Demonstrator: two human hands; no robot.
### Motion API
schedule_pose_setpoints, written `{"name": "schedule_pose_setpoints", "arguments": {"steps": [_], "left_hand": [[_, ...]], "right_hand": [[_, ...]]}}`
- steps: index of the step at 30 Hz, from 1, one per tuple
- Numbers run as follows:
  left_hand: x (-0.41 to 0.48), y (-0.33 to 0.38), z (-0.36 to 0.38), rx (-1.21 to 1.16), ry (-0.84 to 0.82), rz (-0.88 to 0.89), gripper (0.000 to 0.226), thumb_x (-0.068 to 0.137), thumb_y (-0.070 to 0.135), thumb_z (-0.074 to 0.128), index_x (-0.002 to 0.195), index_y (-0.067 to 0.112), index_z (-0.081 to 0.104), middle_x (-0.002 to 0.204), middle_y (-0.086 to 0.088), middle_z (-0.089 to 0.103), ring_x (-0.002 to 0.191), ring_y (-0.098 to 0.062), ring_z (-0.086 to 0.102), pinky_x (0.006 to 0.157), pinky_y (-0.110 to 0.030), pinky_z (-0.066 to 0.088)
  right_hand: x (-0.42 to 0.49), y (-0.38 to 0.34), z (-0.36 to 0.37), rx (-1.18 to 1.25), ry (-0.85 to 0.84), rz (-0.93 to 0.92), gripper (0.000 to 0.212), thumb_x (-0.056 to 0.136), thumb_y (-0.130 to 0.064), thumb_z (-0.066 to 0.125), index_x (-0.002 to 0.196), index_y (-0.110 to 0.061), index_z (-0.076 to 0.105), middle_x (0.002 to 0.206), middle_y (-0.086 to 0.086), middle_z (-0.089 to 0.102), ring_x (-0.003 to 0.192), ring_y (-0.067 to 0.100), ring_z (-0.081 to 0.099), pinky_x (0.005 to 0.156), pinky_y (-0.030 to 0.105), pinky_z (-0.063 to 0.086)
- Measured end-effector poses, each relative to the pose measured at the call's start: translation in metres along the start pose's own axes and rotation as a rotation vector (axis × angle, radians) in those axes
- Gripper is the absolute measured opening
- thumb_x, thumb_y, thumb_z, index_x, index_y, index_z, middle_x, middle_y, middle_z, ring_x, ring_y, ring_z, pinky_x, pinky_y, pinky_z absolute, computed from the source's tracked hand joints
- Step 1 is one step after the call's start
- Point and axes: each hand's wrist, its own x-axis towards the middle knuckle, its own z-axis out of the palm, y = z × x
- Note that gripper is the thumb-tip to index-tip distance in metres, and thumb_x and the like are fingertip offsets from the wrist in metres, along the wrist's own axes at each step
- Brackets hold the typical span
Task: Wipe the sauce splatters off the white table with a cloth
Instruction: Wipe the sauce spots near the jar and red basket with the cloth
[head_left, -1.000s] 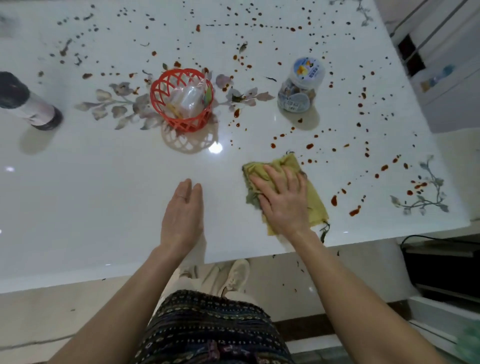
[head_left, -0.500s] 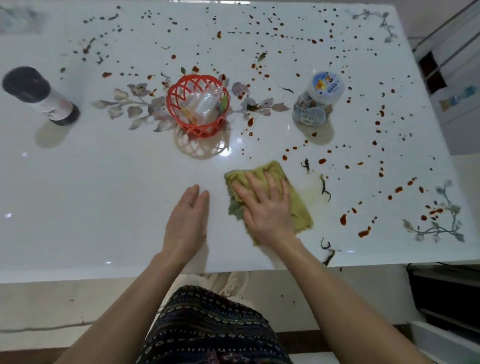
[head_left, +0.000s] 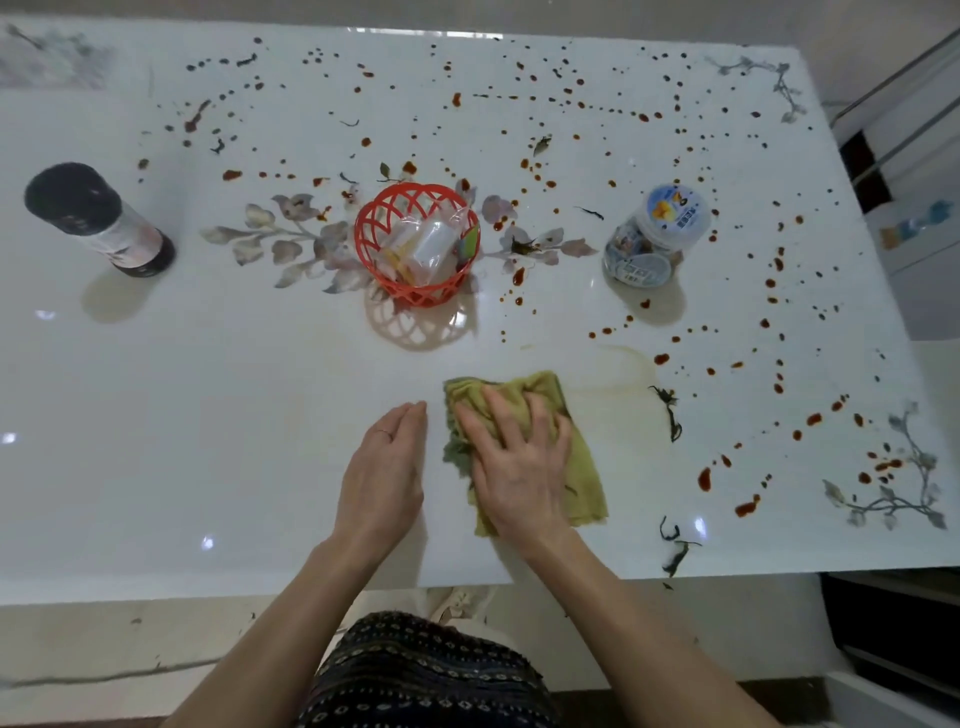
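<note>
Right hand (head_left: 519, 462) is pressing flat, fingers spread, on the soft, limp cloth (head_left: 576, 452) below the basket (head_left: 415, 244); left hand (head_left: 382, 467) is resting open beside the cloth on the bench (head_left: 208, 415)

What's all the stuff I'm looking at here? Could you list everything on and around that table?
Table: one, white with grey floral prints, fills the view.
Sauce splatters: many, red-brown, across the far and right parts.
Dark shreds: a few, right of the cloth.
Cloth: one, yellow-green, near edge, centre.
Basket: one, red lattice, centre, holding clear packets.
Jar: one, clear with pale lid, right of the basket.
Bottle: one, dark cap, far left.
Patterned garment: one, dark, below the table edge.
Left hand: flat on the table beside the cloth.
Right hand: pressed flat on the cloth.
</note>
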Motion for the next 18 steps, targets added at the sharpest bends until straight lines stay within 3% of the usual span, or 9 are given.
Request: {"name": "schedule_pose_setpoints", "arguments": {"steps": [4,7,11,18], "left_hand": [[0.009,0.001,-0.005,0.009,0.033,-0.016,0.058,0.082,-0.009,0.04,0.138,0.007,0.038,0.134,-0.014,0.048,0.119,-0.029,0.048,0.091,-0.034,0.044],[0.014,-0.003,-0.01,0.021,0.042,-0.017,0.054,0.081,-0.01,0.039,0.133,0.003,0.041,0.132,-0.017,0.048,0.118,-0.033,0.048,0.09,-0.037,0.045],[0.022,-0.008,-0.009,0.02,0.056,-0.027,0.054,0.081,-0.012,0.041,0.133,0.003,0.043,0.135,-0.017,0.046,0.123,-0.032,0.045,0.096,-0.039,0.044],[0.04,-0.004,-0.009,0.013,0.039,-0.021,0.055,0.08,-0.01,0.043,0.134,0.002,0.042,0.137,-0.019,0.043,0.128,-0.031,0.04,0.102,-0.037,0.038]], "right_hand": [[0.051,0.003,0.005,-0.003,-0.049,-0.018,0.048,0.089,-0.039,0.054,0.136,-0.04,0.056,0.145,-0.004,0.052,0.123,0.035,0.045,0.093,0.051,0.036],[0.075,0.036,-0.005,-0.051,-0.159,0.163,0.052,0.095,-0.049,0.038,0.147,-0.044,0.04,0.154,-0.005,0.039,0.132,0.031,0.034,0.1,0.051,0.033],[0.056,0.052,-0.008,-0.084,-0.069,0.391,0.055,0.094,-0.048,0.039,0.148,-0.04,0.039,0.153,-0.004,0.039,0.129,0.032,0.034,0.098,0.053,0.034],[0.073,0.005,0.005,-0.056,0.001,0.216,0.058,0.088,-0.039,0.051,0.146,-0.039,0.044,0.154,-0.003,0.04,0.128,0.033,0.038,0.1,0.053,0.031]]}}
